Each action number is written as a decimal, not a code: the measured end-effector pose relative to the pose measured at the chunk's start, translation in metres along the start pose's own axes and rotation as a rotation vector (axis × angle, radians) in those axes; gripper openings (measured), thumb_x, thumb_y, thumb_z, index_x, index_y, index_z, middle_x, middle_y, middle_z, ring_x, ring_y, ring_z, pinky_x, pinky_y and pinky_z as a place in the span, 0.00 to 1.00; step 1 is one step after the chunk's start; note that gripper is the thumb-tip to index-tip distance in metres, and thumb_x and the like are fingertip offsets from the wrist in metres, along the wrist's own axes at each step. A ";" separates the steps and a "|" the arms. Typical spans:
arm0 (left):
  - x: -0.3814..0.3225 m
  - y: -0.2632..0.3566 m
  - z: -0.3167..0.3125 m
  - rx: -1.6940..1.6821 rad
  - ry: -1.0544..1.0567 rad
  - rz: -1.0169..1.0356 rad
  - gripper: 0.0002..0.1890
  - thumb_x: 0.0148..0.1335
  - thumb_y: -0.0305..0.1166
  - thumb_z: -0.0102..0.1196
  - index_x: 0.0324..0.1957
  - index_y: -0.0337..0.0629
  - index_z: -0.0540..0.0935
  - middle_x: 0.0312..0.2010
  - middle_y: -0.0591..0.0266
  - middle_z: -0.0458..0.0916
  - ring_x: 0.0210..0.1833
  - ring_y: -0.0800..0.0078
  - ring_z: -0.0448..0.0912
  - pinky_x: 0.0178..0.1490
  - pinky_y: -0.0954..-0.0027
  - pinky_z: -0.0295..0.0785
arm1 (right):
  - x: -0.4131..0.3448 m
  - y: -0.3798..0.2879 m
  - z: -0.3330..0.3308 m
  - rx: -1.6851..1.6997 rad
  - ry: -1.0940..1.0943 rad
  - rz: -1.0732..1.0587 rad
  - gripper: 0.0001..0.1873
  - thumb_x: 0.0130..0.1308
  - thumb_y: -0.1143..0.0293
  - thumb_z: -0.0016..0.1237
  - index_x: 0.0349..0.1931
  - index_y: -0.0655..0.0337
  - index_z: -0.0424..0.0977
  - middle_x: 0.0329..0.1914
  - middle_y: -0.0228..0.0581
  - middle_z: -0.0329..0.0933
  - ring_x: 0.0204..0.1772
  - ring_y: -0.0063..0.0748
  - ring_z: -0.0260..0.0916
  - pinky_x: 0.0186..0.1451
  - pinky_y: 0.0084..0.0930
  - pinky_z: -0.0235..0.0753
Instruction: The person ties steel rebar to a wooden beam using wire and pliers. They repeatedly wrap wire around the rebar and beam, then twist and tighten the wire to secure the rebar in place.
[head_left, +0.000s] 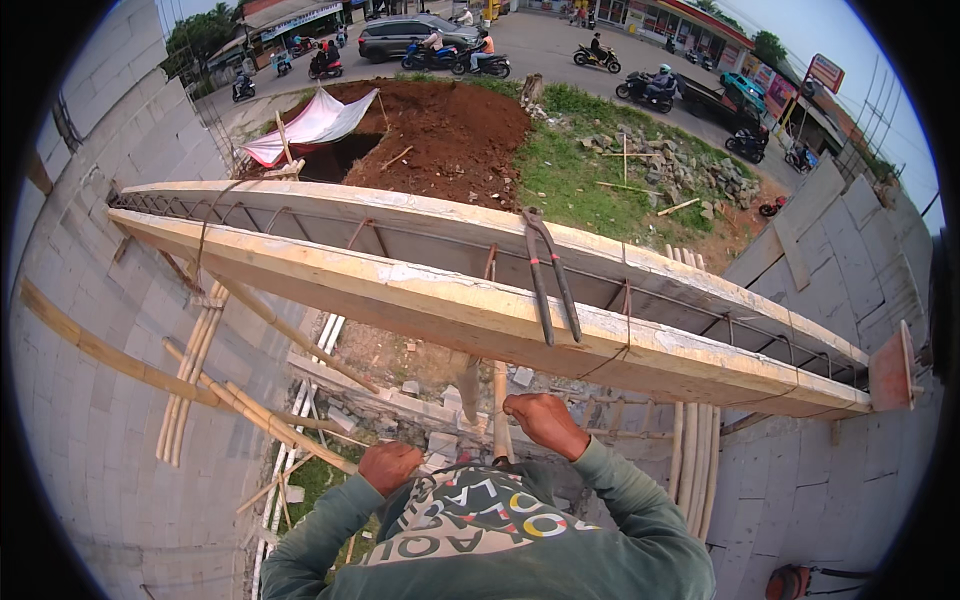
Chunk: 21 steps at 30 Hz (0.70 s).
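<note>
Before my chest runs a long wooden formwork beam (450, 292), two plank sides with a steel rebar cage (382, 238) between them. End-cutting nippers (551, 281) with dark handles lie across its top edges, jaws on the far side. My right hand (547, 424) is raised below the near plank, fingers curled, thumb and forefinger close together near a bamboo pole (500, 405); whether it pinches something thin cannot be told. My left hand (391, 465) is curled in front of my torso, its fingertips hidden. A binding wire (628, 315) loops around the formwork right of the nippers.
Block walls (135, 315) rise at left and right. Bamboo poles (262, 420) cross at lower left; others (694, 465) stand at right. Rubble and ground lie far below. A reddish float-like tool (892, 367) is at the beam's right end. Beyond are soil (450, 135) and a busy road.
</note>
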<state>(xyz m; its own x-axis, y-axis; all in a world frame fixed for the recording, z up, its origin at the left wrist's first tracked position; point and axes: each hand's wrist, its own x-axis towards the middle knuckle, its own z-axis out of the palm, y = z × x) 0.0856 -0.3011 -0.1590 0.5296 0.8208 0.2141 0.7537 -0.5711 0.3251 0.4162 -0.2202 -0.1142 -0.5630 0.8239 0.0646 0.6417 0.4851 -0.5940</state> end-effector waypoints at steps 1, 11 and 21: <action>0.002 0.000 -0.002 0.007 0.020 0.020 0.02 0.56 0.31 0.59 0.30 0.49 0.78 0.23 0.61 0.77 0.28 0.59 0.78 0.30 0.59 0.74 | -0.003 0.000 0.002 -0.110 -0.060 0.076 0.07 0.67 0.67 0.47 0.34 0.60 0.75 0.31 0.49 0.79 0.36 0.54 0.78 0.36 0.43 0.74; 0.011 -0.001 -0.010 0.025 0.122 -0.121 0.03 0.58 0.30 0.58 0.30 0.47 0.77 0.25 0.61 0.77 0.31 0.57 0.78 0.33 0.57 0.74 | -0.012 0.031 -0.001 0.342 -0.394 -0.104 0.09 0.71 0.63 0.47 0.43 0.58 0.76 0.36 0.49 0.80 0.43 0.54 0.78 0.45 0.45 0.73; 0.048 0.026 -0.026 -0.385 -0.042 -0.081 0.05 0.61 0.32 0.57 0.34 0.42 0.82 0.29 0.59 0.77 0.36 0.54 0.75 0.42 0.54 0.68 | 0.007 -0.021 0.024 0.304 -0.293 -0.230 0.10 0.69 0.68 0.49 0.44 0.63 0.78 0.39 0.48 0.82 0.43 0.54 0.79 0.44 0.42 0.77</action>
<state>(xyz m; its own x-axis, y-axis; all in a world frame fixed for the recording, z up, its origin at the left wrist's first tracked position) 0.1201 -0.2761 -0.1161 0.4954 0.8576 0.1383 0.5970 -0.4518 0.6629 0.3866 -0.2319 -0.1202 -0.8237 0.5667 0.0191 0.3265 0.5016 -0.8011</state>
